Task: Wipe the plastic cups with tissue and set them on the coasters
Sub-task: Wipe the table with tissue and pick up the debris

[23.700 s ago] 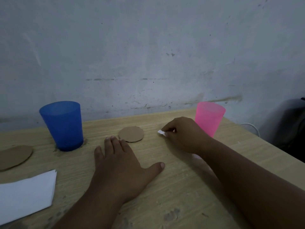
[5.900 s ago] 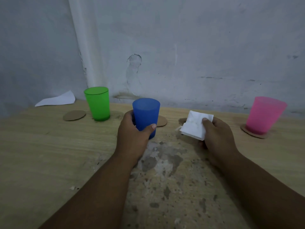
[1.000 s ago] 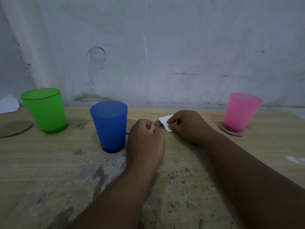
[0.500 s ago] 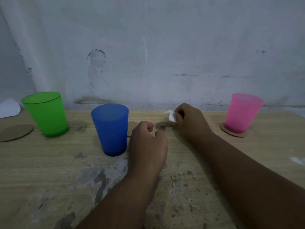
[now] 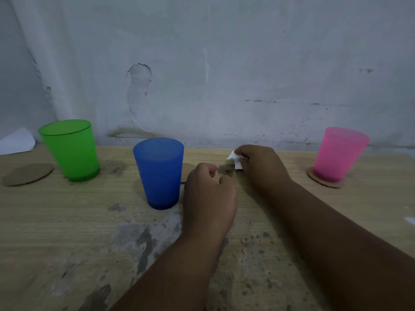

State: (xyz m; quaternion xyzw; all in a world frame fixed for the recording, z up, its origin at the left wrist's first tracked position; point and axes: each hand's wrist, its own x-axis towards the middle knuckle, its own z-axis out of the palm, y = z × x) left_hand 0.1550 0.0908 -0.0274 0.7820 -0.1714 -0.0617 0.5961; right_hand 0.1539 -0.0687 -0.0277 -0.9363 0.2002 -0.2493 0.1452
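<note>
On the counter (image 5: 67,221) the left hand (image 5: 210,198) lies nearest, its fingers curled in on nothing. The blue cup (image 5: 158,173) stands upright just to the left of that hand, close beside it but not touching, with its base on bare wood. This is the hand better placed to take the cup. Slightly farther and to the right, the right hand (image 5: 263,168) pinches a small crumpled tissue (image 5: 235,161) between thumb and fingers. A brown edge (image 5: 186,172) shows behind the cup (probably its coaster, mostly hidden). Farther back, the green cup (image 5: 70,151) stands beside a bare coaster (image 5: 28,175), and the pink cup (image 5: 336,158) already sits on its own coaster (image 5: 325,184).
</note>
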